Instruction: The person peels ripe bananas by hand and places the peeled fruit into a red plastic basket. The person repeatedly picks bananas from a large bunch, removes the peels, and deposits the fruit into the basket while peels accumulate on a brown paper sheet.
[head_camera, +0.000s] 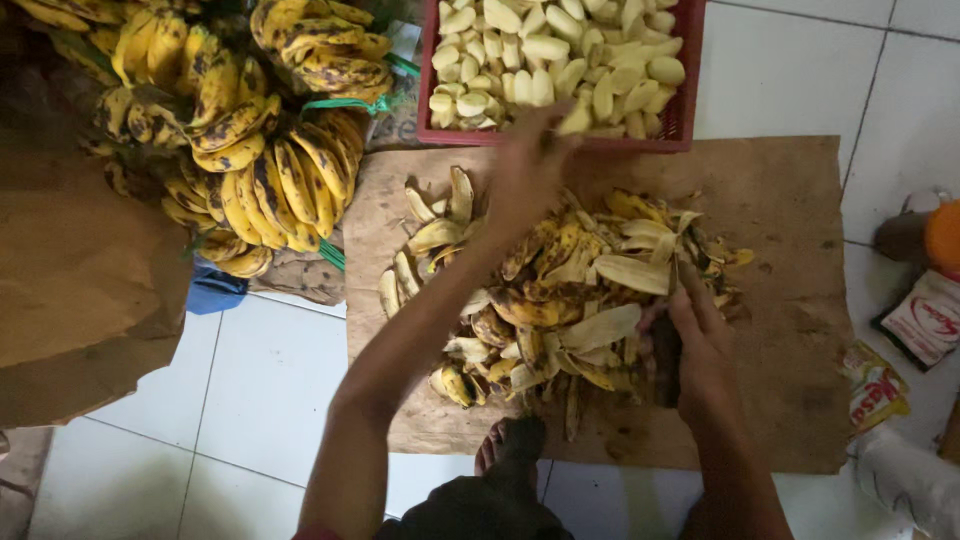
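My left hand (528, 165) reaches forward to the front rim of a red crate (682, 110) and holds a peeled banana (577, 118) at its edge. The crate is full of pale peeled bananas. My right hand (700, 335) rests low on a heap of empty banana peels (560, 290), with its fingers around a long yellow peel (633, 272). The heap lies on a brown paper sheet (790, 220) spread over the white tiled floor.
Large bunches of spotted ripe bananas (250, 130) fill the upper left, beside a brown paper sack (70, 270). Small printed packets (925, 320) lie on the tiles at the right. My foot (510, 445) rests on the paper's near edge.
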